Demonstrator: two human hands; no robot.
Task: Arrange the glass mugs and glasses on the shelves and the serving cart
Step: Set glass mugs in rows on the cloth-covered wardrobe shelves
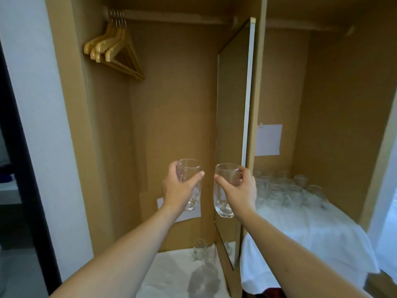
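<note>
1. The left hand (179, 190) holds a tall clear drinking glass (191, 186) just left of the clear glass mug (225, 190) held by the right hand (241, 189).
2. Pale wooden clothes hangers (113, 49) hang upper left, inside the brown wardrobe's left compartment (171, 104).
3. A cluster of clear glassware (283, 188) stands on the white cloth-covered shelf (311, 237) in the right compartment.
4. Two small clear glasses (200, 250) stand below the hands.

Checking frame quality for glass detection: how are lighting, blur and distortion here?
Head view: dim, warm light; wide-angle bending of the wardrobe edges; both held glasses, left and right, are fairly sharp; the cluster of glasses on the white cloth is soft and low-contrast.
</note>
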